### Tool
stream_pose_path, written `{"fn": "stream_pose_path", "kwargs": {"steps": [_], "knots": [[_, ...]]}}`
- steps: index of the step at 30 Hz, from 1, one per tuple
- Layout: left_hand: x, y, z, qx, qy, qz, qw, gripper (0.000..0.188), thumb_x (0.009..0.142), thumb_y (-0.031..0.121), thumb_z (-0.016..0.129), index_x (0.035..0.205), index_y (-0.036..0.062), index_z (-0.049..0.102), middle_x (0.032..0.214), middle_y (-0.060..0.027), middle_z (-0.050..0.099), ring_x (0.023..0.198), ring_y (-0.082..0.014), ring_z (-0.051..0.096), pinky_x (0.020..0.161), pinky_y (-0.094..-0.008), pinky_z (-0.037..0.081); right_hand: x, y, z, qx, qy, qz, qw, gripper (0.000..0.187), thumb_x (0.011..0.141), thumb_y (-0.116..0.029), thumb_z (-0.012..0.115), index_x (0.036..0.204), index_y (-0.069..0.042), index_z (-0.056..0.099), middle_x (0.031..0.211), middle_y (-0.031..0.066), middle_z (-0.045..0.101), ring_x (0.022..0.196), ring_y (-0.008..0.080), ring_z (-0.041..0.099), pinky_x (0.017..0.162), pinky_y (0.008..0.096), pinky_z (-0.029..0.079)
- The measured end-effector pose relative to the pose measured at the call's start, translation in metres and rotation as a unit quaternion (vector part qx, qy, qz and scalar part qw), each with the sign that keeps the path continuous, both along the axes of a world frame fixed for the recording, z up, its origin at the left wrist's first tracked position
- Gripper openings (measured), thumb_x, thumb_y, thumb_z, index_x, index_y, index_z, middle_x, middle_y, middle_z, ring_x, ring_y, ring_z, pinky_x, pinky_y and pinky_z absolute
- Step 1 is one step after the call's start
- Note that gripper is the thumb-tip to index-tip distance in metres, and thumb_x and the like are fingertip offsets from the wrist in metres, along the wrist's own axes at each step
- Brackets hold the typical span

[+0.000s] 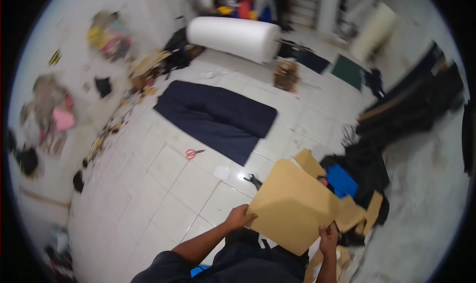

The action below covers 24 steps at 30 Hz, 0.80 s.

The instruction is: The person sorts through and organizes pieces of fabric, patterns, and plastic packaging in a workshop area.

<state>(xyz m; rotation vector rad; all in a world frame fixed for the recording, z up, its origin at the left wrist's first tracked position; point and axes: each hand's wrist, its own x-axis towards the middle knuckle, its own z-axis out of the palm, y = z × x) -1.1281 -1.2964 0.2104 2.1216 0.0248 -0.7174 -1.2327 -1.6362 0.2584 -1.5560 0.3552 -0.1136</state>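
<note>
A flat tan sheet of card (292, 203) is held up in front of my body, tilted. My left hand (241, 217) pinches its left edge, thumb on top. At its lower right edge, my right hand (328, 238) grips the card with the thumb over the face. Beyond the card, a dark navy piece of folded cloth (213, 114) lies spread on the tiled floor. Red-handled scissors (193, 154) rest on the tiles to the left, and a black hand tool (253, 181) lies just past the card's left corner.
A big white roll (233, 35) lies at the back, near a small brown box (285, 76). On the right are dark fabric (411, 104), a blue piece (341, 181) and more tan card pieces (349, 213). Scraps line the left wall (106, 134). A dark green sheet (348, 71) lies far right.
</note>
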Motion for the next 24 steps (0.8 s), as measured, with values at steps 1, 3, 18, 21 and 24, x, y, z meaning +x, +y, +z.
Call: {"fn": "stream_pose_path", "kwargs": {"steps": [1,3,18,21,24], "knots": [[-0.009,0.019,0.001,0.010,-0.036,0.062,0.997,0.045,0.078,0.039,0.067,0.097,-0.0007,0.062,0.086,-0.0202,0.066,0.081,-0.0328,0.065,0.073,-0.0404,0.051,0.023,0.019,0.009,-0.016,0.012,0.064,0.998,0.027,0.093,-0.015,0.057,0.114,0.001,0.054,0.102,0.0066,0.062,0.092,0.0122,0.057,0.081,0.0275,0.046],[-0.025,0.050,0.001,0.058,-0.061,0.133,0.987,0.045,0.077,0.040,0.067,0.094,-0.0006,0.061,0.087,-0.0214,0.066,0.082,-0.0359,0.065,0.073,-0.0427,0.050,0.059,0.053,0.014,-0.031,0.026,0.130,0.991,0.024,0.092,-0.015,0.057,0.111,0.001,0.056,0.097,0.0065,0.063,0.086,0.0122,0.058,0.077,0.0272,0.046],[-0.046,0.168,-0.034,-0.065,0.025,0.371,0.926,0.037,0.086,0.032,0.062,0.103,-0.0012,0.059,0.092,-0.0206,0.066,0.082,-0.0270,0.067,0.070,-0.0380,0.052,0.269,0.227,-0.001,-0.054,-0.061,0.357,0.930,0.020,0.092,-0.010,0.053,0.104,0.005,0.057,0.093,0.0090,0.064,0.084,0.0134,0.059,0.076,0.0274,0.047],[-0.045,0.189,-0.031,-0.040,0.039,0.469,0.881,0.035,0.086,0.028,0.062,0.100,-0.0042,0.059,0.087,-0.0187,0.067,0.071,-0.0241,0.068,0.063,-0.0366,0.053,0.303,0.294,-0.002,-0.102,-0.067,0.436,0.892,0.019,0.090,-0.010,0.056,0.103,0.004,0.059,0.092,0.0103,0.065,0.085,0.0140,0.061,0.075,0.0278,0.048],[-0.042,0.215,-0.016,-0.046,0.043,0.605,0.794,0.034,0.085,0.024,0.064,0.101,-0.0063,0.059,0.084,-0.0187,0.067,0.068,-0.0229,0.068,0.059,-0.0339,0.054,0.339,0.375,0.015,-0.137,-0.126,0.536,0.823,0.019,0.089,-0.011,0.058,0.101,0.003,0.060,0.086,0.0113,0.065,0.079,0.0142,0.062,0.070,0.0285,0.049]]}}
